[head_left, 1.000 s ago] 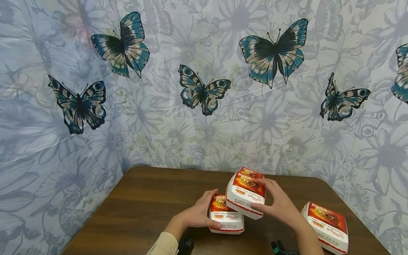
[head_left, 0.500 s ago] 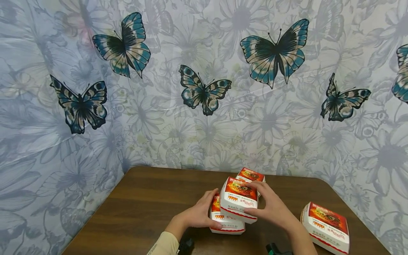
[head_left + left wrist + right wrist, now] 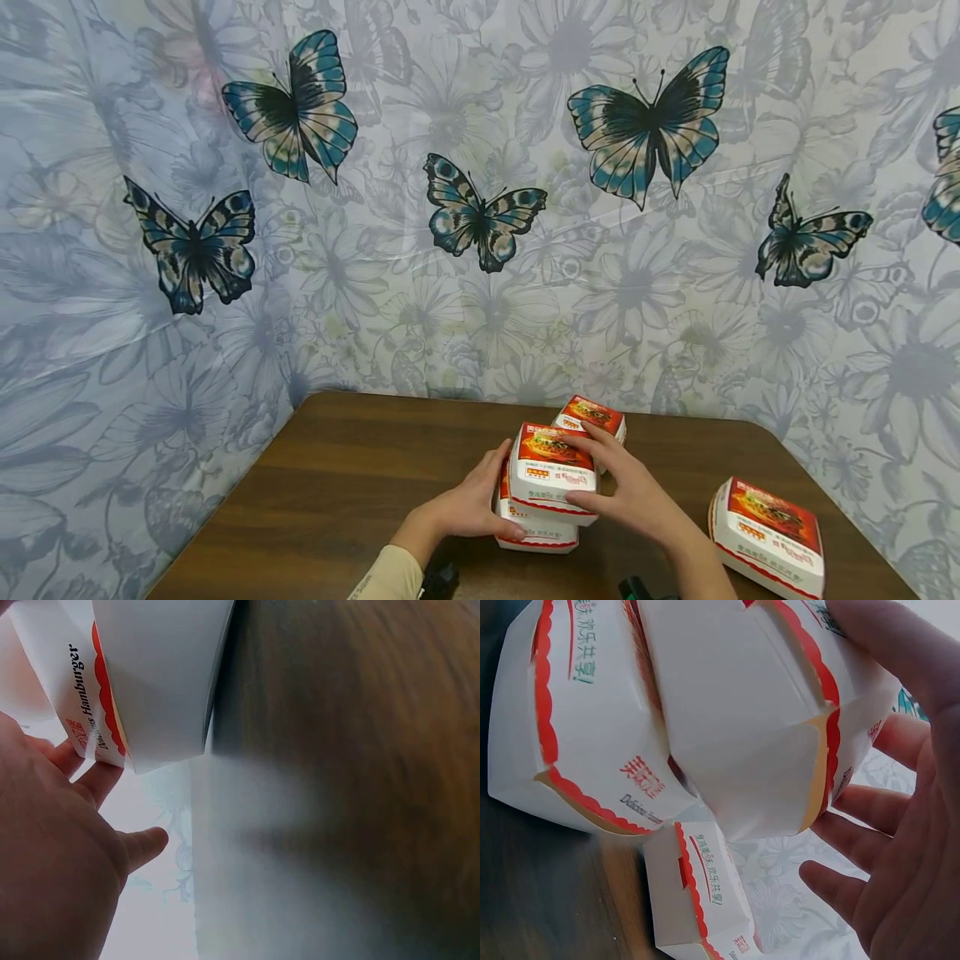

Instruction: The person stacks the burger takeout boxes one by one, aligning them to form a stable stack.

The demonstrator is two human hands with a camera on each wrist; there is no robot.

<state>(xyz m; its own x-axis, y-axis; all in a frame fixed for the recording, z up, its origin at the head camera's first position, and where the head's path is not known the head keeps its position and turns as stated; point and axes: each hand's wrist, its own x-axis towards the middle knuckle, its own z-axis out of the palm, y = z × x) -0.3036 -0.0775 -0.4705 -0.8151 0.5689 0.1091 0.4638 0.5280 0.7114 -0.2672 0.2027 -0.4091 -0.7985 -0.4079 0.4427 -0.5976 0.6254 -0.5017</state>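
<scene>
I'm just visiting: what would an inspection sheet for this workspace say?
Surface: brown wood-look table.
Job's things: four cartons in all; upper box over lower box, contact unclear; far box just behind; near-right box standing apart.
Clutter: dark item by the left wrist and dark item by the right wrist, both too cut off to identify.
Hands: left hand holds the lower box; right hand grips the upper box.
Cables: nothing seen.
Surroundings: pale floral backdrop with butterflies.

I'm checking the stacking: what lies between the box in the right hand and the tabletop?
A lower burger box, held by the left hand. The head view shows it beneath the upper box.
</scene>
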